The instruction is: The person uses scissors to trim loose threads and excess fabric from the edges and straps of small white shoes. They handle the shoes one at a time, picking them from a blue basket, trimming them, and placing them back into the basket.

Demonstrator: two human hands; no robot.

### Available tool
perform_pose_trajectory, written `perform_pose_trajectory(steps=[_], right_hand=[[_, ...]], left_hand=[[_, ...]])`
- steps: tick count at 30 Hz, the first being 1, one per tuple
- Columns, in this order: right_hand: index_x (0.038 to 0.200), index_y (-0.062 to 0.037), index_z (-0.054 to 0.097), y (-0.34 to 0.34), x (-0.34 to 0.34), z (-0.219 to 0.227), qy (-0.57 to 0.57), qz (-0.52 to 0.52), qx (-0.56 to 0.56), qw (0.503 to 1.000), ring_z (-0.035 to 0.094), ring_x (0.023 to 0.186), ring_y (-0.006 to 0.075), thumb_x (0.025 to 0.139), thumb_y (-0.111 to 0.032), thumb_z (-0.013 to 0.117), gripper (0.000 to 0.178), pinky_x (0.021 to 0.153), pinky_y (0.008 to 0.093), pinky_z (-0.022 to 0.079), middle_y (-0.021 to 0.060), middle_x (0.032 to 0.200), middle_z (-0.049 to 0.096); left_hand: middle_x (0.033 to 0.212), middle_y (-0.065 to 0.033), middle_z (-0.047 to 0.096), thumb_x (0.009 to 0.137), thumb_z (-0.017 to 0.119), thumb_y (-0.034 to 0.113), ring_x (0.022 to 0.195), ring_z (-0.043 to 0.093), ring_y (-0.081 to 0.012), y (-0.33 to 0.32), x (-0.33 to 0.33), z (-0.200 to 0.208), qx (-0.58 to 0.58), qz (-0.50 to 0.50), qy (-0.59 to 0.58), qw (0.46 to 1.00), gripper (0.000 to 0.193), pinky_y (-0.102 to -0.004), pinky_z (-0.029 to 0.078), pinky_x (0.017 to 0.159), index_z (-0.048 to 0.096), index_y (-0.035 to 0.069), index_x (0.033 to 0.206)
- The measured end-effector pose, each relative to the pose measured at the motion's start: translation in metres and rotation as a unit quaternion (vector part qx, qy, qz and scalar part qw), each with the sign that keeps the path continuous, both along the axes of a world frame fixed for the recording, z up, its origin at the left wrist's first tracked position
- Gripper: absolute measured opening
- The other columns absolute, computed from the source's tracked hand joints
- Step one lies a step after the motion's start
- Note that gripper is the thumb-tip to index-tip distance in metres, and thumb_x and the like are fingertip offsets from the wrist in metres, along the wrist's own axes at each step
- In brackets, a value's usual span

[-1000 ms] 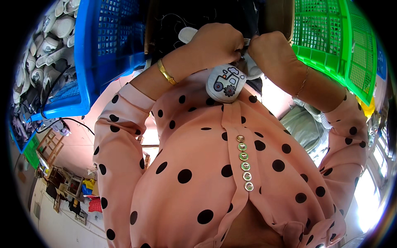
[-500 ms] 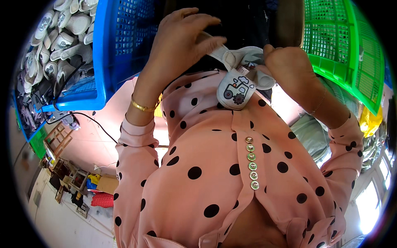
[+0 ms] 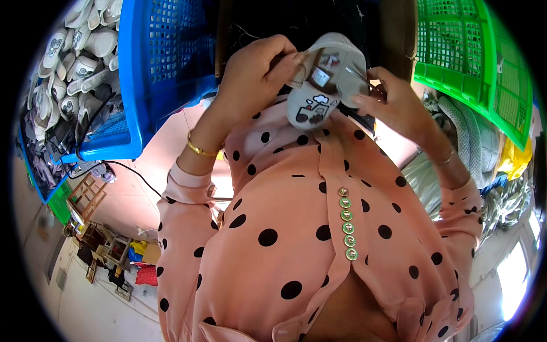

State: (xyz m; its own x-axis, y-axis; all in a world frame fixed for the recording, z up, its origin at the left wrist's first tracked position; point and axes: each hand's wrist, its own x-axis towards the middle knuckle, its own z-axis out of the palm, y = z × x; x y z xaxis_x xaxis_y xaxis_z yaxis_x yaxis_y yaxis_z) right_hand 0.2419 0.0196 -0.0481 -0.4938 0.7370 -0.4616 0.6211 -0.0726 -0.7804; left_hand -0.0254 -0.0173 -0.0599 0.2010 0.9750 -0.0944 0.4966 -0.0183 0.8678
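In front of my lap, both hands hold a small pale grey children's shoe (image 3: 310, 107). Its toe points toward me and carries a printed cartoon vehicle with a cloud. The opening faces up, showing a white label inside. My left hand (image 3: 256, 80) pinches the shoe's left edge between thumb and fingers. On the other side, my right hand (image 3: 393, 105) grips the right edge, thumb on the near side; some of its fingertips are hidden behind the shoe.
At the left stands a blue plastic basket (image 3: 134, 85), with many similar pale shoes (image 3: 85, 65) heaped beyond its wall. A green plastic basket (image 3: 484, 85) is at the right. Grey fabric (image 3: 464, 134) and a yellow bag (image 3: 515, 158) lie below it. A black cable (image 3: 128, 166) hangs at left.
The shoe has turned and moved up and slightly left, its opening now spread to view. My left hand has come down onto its edge, and my right hand has shifted its grip.
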Motion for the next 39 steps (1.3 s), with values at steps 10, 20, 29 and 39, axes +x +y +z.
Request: perform_pose_trajectory(steps=[10,20,29,39], right_hand=[[0.096,0.0029,0.062,-0.011,-0.023,-0.043,0.125,-0.152,0.038,0.98,0.054,0.066,0.0045,0.093,-0.016,0.063,0.02,0.061,0.0205,0.045,0.0045,0.072,0.063],[0.104,0.0026,0.063,-0.005,-0.013,-0.046,0.08,-0.097,0.059,0.99,0.043,0.066,0.004,0.093,-0.021,0.065,0.026,0.061,0.0199,0.04,-0.0011,0.071,0.055],[0.098,0.002,0.061,-0.007,-0.01,-0.057,0.117,-0.123,0.008,0.986,0.039,0.066,0.0036,0.095,-0.024,0.063,0.027,0.058,0.0198,0.036,-0.003,0.069,0.047],[0.086,-0.0044,0.058,0.001,-0.006,-0.028,-0.049,0.033,0.382,0.922,0.056,0.05,0.0177,0.088,-0.038,0.067,0.035,0.048,0.0303,0.044,0.0049,0.06,0.056]], left_hand=[[0.091,-0.0067,0.063,0.089,0.063,0.011,0.084,0.059,-0.0197,-0.042,0.012,-0.032,0.067,0.145,0.047,0.986,0.014,-0.0299,0.047,0.074,0.061,0.005,0.102],[0.095,0.0022,0.065,0.072,0.071,0.016,0.101,0.053,-0.016,-0.017,0.029,0.003,0.274,-0.106,0.36,0.886,0.025,-0.0302,0.038,0.095,0.07,0.011,0.096],[0.095,0.0032,0.067,0.077,0.072,0.022,0.103,0.053,-0.0158,-0.018,0.028,-0.021,0.172,-0.138,0.226,0.949,0.026,-0.0336,0.035,0.092,0.071,0.015,0.102],[0.094,0.0025,0.067,0.072,0.077,0.022,0.096,0.056,-0.0175,-0.037,0.054,-0.046,0.211,-0.039,0.183,0.959,0.031,-0.0332,0.044,0.077,0.071,0.014,0.102]])
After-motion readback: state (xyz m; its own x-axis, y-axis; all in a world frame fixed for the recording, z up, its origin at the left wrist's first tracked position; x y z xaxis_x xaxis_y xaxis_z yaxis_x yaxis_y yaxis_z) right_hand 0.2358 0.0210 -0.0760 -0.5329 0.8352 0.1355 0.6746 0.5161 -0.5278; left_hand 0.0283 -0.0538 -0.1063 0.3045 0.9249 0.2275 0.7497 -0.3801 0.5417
